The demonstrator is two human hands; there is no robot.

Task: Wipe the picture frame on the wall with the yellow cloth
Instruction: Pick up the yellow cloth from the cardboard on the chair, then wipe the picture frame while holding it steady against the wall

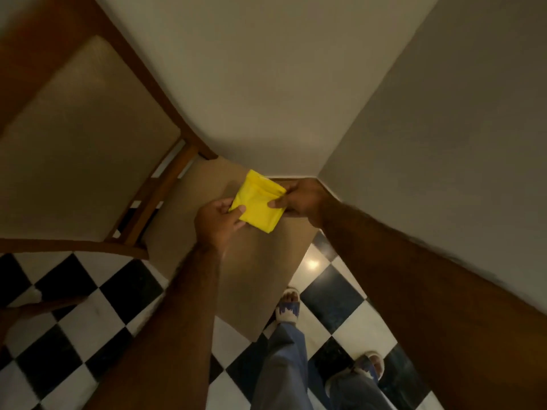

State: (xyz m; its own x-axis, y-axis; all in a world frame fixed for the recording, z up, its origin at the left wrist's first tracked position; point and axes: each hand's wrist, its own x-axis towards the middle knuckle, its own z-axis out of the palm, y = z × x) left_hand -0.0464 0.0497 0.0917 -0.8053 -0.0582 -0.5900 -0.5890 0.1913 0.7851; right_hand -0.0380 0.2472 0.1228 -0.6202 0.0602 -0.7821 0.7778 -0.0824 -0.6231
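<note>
Item: yellow cloth (258, 202), folded into a compact square, held in the air between both hands in front of the person, above a tan board (260, 270) lying on the checkered floor (88, 315). Left hand (217, 221): grip clamped on the cloth's left edge, thumb on top. Right hand (302, 201): grip pinched on the cloth's right edge. Picture frame: not certainly in view; a wood-edged panel (77, 137) with a pale centre hangs on the wall (266, 84) at upper left, and whether that is the frame cannot be told. Status, as judged: cloth in hand and folded or being folded; no contact with any wall item. Outstanding: raise cloth to frame and wipe it; the wiping itself appears not yet begun.
</note>
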